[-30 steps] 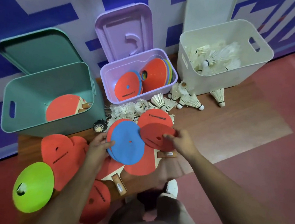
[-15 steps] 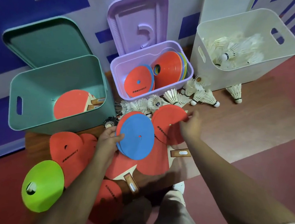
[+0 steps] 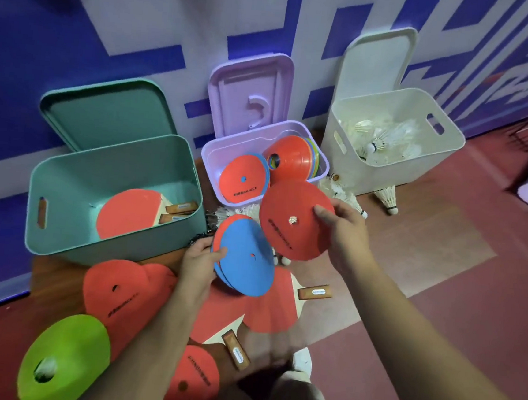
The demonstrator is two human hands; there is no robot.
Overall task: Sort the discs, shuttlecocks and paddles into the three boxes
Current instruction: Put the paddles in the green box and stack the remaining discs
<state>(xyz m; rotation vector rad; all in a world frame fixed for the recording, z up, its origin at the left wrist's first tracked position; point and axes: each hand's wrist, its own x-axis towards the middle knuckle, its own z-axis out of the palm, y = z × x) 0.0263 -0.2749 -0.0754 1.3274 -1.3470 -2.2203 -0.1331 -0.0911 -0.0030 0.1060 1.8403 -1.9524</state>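
Head view: the right hand (image 3: 346,231) pinches a flat red plastic disc (image 3: 286,221) by its edge, lifted just before the open lilac plastic box (image 3: 209,166), likely its destination; the left hand (image 3: 199,266) grips a blue-topped disc stack (image 3: 246,262), seemingly batching; air above the box's rim is free; red wooden paddles (image 3: 273,312) and white feather shuttlecocks (image 3: 387,198) crowd the floor.

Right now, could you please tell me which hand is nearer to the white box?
Right. The right hand, holding a red disc, is in front of the white box, slightly left; the left hand, gripping the blue disc stack, is farther left, beside the green box.
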